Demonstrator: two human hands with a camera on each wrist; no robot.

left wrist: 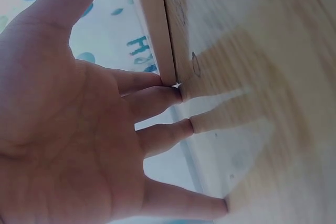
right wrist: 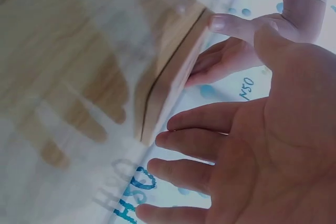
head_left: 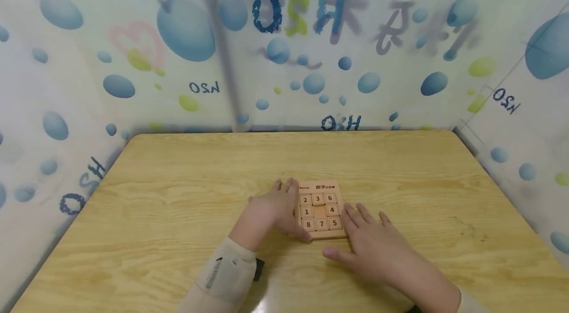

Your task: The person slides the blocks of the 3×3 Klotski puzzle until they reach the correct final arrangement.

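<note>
A wooden number slide puzzle (head_left: pixel 320 211) lies flat on the table in the head view. Its tiles read 2, 3, 6 at the top, 1 and 4 at the sides of a gap in the middle, and 8, 7, 5 at the bottom. My left hand (head_left: pixel 277 209) lies along the puzzle's left side, thumb at the lower left corner; the left wrist view shows its fingers straight, the index finger (left wrist: pixel 139 81) touching the frame's edge. To the right of the puzzle, my right hand (head_left: pixel 375 249) has its fingers spread and straight, fingertips close to the right edge; contact is unclear.
The puzzle rests on a glossy wood-grain table (head_left: pixel 178 170). Behind and on both sides rises a pale sheet (head_left: pixel 284 81) printed with blue and green drops and letters. Pale sleeves cover both forearms, with a dark strap piece (head_left: pixel 259 269) at the left wrist.
</note>
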